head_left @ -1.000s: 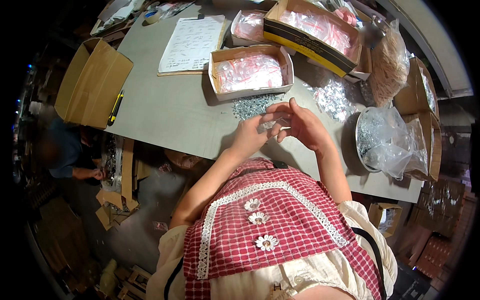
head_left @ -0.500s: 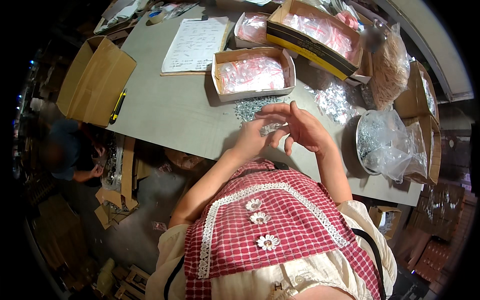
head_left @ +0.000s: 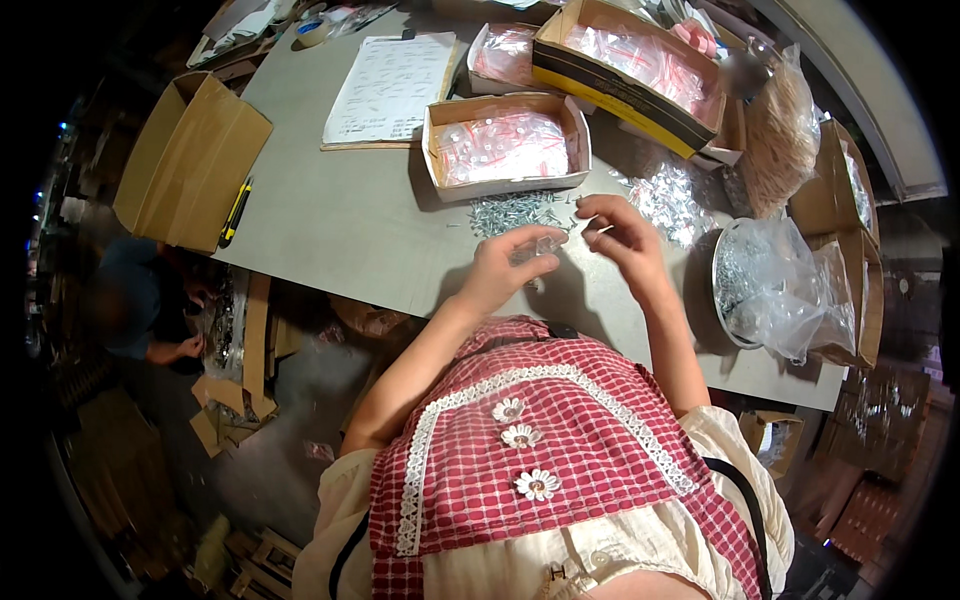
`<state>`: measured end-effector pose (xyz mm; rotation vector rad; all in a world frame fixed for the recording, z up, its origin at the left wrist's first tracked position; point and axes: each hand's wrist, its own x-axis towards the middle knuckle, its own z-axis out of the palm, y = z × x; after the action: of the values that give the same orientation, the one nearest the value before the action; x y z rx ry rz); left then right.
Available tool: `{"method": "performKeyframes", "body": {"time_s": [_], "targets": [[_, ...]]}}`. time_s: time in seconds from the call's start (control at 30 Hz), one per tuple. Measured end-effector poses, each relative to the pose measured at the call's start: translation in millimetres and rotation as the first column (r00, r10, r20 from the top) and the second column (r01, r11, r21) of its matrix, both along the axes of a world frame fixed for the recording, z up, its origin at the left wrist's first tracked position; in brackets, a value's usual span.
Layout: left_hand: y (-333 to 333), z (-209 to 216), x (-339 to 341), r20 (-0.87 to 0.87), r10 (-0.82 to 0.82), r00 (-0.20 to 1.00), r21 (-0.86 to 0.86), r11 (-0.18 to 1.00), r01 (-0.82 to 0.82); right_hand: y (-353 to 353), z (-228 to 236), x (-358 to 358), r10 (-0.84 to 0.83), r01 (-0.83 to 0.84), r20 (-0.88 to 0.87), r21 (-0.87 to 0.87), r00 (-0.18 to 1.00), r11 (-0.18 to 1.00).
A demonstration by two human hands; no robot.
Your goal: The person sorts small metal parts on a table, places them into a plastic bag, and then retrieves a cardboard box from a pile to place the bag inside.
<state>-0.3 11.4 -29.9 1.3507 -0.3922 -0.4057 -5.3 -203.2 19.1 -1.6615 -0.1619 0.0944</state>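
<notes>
My left hand [head_left: 505,268] is closed on a small clear plastic bag [head_left: 546,246], which shows between its thumb and fingers above the table's near edge. To its right, my right hand [head_left: 628,242] hangs with bent fingers, the tips apart, and I make out nothing held in it. Just beyond both hands lies a loose pile of small silvery screws [head_left: 512,213]. Behind the pile stands an open white carton [head_left: 508,187] filled with clear, red-edged bags holding small pale parts.
Right of my hands are a heap of shiny small parts [head_left: 675,205] and a round bowl [head_left: 717,290] of screws with plastic bags over it. A black-and-yellow carton [head_left: 625,97], a clipboard [head_left: 385,90], a cardboard box [head_left: 200,165] and a cutter knife [head_left: 236,212] also lie about. Another person [head_left: 135,300] works at the left.
My hands have come apart. The right one has moved slightly right, its spread fingers now bent and turned downward. The left one still holds the clear bag, now in plainer sight.
</notes>
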Motion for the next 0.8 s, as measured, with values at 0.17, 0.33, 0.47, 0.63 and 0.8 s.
{"method": "performKeyframes", "body": {"time_s": [0.17, 0.33, 0.47, 0.63, 0.8], "targets": [[-4, -1, 0, -0.099, -0.032, 0.995, -0.005, 0.999, 0.032, 10, 8, -12, 0.146, -0.058, 0.243, -0.337, 0.959, 0.940], [3, 5, 1, -0.091, -0.072, 0.993, -0.014, 0.997, 0.071, 19, 21, -7, 0.257, -0.054, 0.373, -0.476, 0.891, 0.878], [7, 2, -2, 0.136, -0.047, 0.990, 0.138, 0.990, 0.028, 15, 24, -4, 0.275, -0.019, 0.379, -0.559, 0.883, 0.829], [-5, 9, -3, 0.242, 0.038, 0.970, 0.262, 0.960, -0.103, 4, 28, -12, 0.131, -0.068, 0.154, -0.356, 0.979, 0.932], [-4, 5, -5, 0.387, 0.171, 0.906, 0.348, 0.883, -0.315, 4, 13, -2, -0.052, 0.068, 0.071, -0.232, 0.996, 0.970]]}}
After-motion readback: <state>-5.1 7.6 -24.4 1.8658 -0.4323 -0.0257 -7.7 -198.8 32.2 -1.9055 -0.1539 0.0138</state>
